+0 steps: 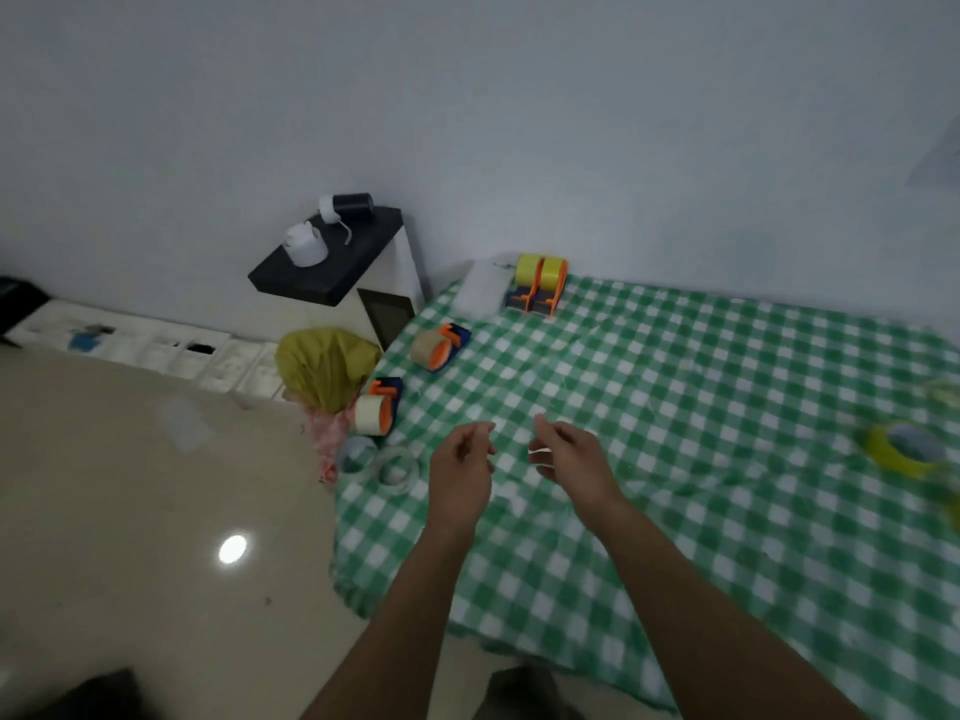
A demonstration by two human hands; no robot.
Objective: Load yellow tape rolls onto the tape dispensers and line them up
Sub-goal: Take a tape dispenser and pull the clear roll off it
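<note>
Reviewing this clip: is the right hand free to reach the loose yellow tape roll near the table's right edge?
Probably yes. The yellow tape roll lies flat and uncovered, and only bare tablecloth separates it from the right hand. Whether that hand is pinching something is unclear.

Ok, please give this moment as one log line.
lined up: two loaded dispensers, far edge | loose: yellow roll, right | left hand, right hand: over cloth, grip unclear

The middle of the table (701,397) is left free, while the left edge is crowded by a dispenser (440,346), a second dispenser (378,405) and loose rolls (397,467), the far edge by a loaded pair (540,285), and the right by a yellow roll (906,449).
</note>
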